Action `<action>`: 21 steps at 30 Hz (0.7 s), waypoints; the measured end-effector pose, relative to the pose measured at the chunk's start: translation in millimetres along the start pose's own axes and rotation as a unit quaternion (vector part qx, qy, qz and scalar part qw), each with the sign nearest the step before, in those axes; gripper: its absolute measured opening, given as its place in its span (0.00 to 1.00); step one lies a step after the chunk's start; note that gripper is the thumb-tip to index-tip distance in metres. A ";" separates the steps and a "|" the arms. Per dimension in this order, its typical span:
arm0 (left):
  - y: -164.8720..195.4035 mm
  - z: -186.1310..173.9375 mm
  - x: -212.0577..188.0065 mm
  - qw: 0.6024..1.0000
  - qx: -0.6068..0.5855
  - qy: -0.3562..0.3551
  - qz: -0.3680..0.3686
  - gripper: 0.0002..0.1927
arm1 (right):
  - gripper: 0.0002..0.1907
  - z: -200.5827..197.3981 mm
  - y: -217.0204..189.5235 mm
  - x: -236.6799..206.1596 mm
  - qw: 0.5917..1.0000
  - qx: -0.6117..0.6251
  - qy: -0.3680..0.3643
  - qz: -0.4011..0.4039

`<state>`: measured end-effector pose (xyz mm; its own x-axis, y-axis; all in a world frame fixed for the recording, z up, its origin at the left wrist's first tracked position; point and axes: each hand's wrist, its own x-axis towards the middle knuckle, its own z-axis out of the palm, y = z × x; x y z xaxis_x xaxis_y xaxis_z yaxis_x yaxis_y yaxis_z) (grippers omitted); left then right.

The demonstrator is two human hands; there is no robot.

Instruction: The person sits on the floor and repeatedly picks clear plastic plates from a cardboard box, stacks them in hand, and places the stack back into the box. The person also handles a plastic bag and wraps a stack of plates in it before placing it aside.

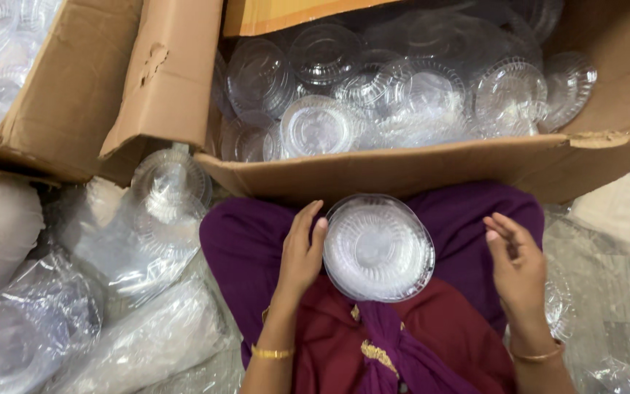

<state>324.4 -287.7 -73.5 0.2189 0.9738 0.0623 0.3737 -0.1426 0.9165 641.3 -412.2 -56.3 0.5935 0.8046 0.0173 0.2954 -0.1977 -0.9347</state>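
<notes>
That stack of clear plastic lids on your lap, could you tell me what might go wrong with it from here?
1. Only the left hand touches the stack of clear lids; the right hand is off it, open, so the stack could slide off the lap.
2. The lids look thin, so a tight grip might crack them.
3. The cardboard box edge sits close; a nudge could knock the stack.

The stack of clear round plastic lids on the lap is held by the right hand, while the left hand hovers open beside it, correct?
Not quite: the hands are swapped. In the head view, the left hand touches the stack of clear lids at its edge, and the right hand hovers open beside it, apart from it. The stack does rest on the lap, below the cardboard box.
</notes>
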 end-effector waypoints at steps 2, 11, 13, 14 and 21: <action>-14.6 10.8 29.5 0.992 -0.059 -0.051 -0.101 0.24 | 0.16 1.1 -15.5 9.4 1.000 -0.010 0.002 -0.027; -47.7 21.0 55.3 0.952 -0.073 -0.296 -0.019 0.30 | 0.14 60.1 -141.0 124.3 0.950 -0.164 -0.141 -0.223; -51.9 18.6 56.7 0.954 -0.051 -0.296 -0.012 0.32 | 0.16 103.7 -158.1 164.0 0.903 -0.223 -0.228 -0.289; -54.6 17.8 58.2 0.954 -0.040 -0.296 -0.010 0.33 | 0.18 134.1 -162.3 183.7 0.868 -0.250 -0.276 -0.329; -82.4 21.3 77.9 0.912 -0.129 -0.384 -0.065 0.38 | 0.34 347.3 -147.9 279.7 0.662 -0.440 -0.521 -0.310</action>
<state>329.9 -203.8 -152.6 0.7921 0.5535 -0.2574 0.2379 0.1084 0.9652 503.7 36.6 -36.5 -0.5504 0.7426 -0.3817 0.8343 0.4714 -0.2860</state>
